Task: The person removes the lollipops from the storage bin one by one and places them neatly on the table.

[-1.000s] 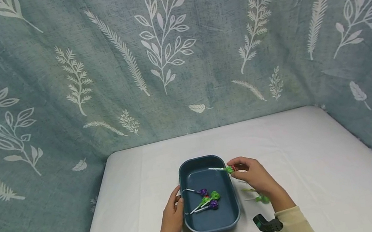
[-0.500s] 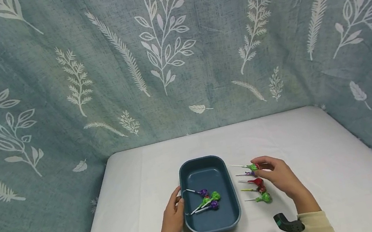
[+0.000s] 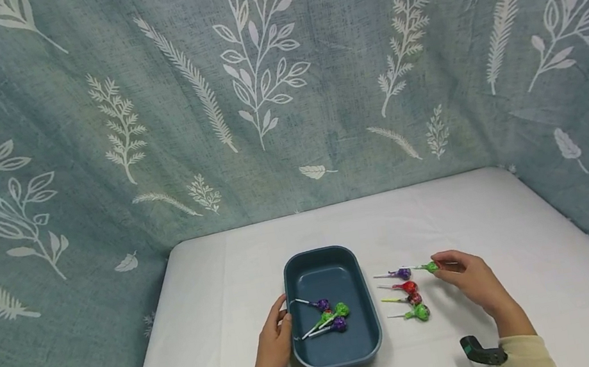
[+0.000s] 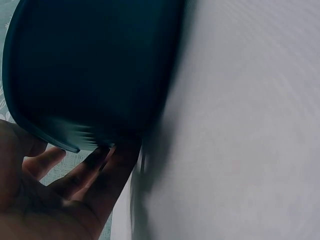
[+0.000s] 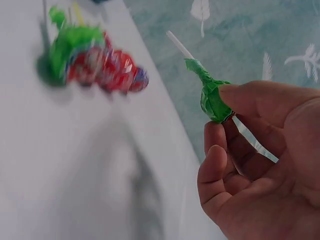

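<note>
Green lollipop (image 5: pixel 214 100) sits at the right end of the row of four lollipops (image 3: pixel 409 287), stick pointing left, pinched between thumb and fingertips of the right hand (image 3: pixel 473 281), forearm slanting in from lower right. Left hand (image 3: pixel 273 347), fingers loosely extended, touches the blue tray's (image 3: pixel 341 349) left side.

Some curtained-off spot, can't tell home or studio tbh: leaf-print fabric (image 3: pixel 334 73) beyond the right hand (image 3: pixel 473 280), white counter (image 3: pixel 248 253) underneath.
</note>
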